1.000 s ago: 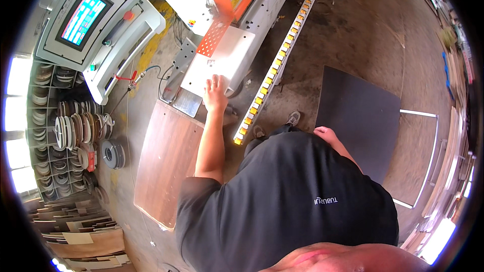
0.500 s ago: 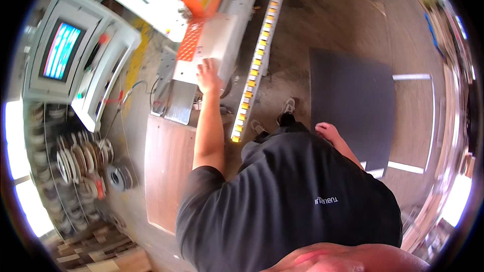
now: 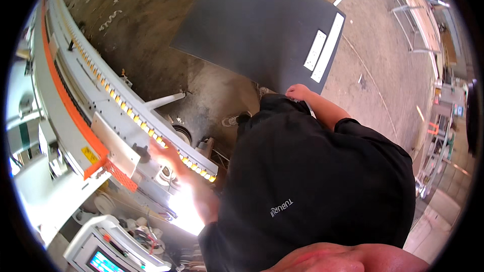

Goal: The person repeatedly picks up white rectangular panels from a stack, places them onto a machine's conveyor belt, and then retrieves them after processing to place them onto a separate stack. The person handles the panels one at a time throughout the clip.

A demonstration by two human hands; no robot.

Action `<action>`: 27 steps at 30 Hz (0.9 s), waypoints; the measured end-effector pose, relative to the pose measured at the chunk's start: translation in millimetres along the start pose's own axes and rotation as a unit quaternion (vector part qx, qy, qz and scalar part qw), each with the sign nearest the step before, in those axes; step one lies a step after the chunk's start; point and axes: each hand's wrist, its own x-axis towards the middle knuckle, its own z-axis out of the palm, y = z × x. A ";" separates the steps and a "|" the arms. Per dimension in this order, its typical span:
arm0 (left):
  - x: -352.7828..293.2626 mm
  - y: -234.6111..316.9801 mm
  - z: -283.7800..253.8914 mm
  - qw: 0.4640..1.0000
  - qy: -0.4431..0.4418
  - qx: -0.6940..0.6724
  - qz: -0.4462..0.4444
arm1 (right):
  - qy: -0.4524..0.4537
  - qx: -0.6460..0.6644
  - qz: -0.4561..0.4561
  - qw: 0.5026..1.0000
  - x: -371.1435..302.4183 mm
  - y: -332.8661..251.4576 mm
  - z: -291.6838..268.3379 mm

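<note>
My left hand reaches over the near end of a rail of yellow rollers along a long machine. Its fingers look stretched out and somewhat blurred, with nothing visible in them, close to a dark knob. By my waist, my right hand is curled closed at the near edge of a large dark grey panel; whatever its fingers hold, if anything, is hidden. Two narrow white strips with small dark marks, a shorter strip and a longer strip, lie on the panel's right side.
An orange guard runs along the machine on the left. At lower left stands a control console with a lit screen. A support leg juts from the rail above the concrete floor. Workbenches line the far right.
My view has turned right, so the machine now curves along the left and the panel lies ahead. My left hand has left the machine's pale plate for the roller rail. My right hand stays closed.
</note>
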 end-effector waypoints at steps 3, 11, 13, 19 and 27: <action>-39.1 109.6 19.5 0.924 -0.266 -0.261 -0.083 | 0.001 0.045 0.025 0.999 0.6 51.6 3.7; -201.0 218.4 62.1 0.739 -0.652 -0.147 0.082 | 0.109 0.095 0.065 0.987 94.4 171.3 -17.2; -218.1 221.4 59.9 0.712 -0.676 -0.190 0.006 | 0.155 0.153 0.141 0.966 135.0 203.8 -28.0; -211.9 285.1 68.9 0.728 -0.661 -0.097 -0.154 | 0.215 0.169 0.308 0.911 274.2 309.1 -84.2; -216.1 320.6 117.2 0.671 -0.729 -0.044 -0.127 | 0.275 0.183 0.515 0.791 335.2 306.0 -139.5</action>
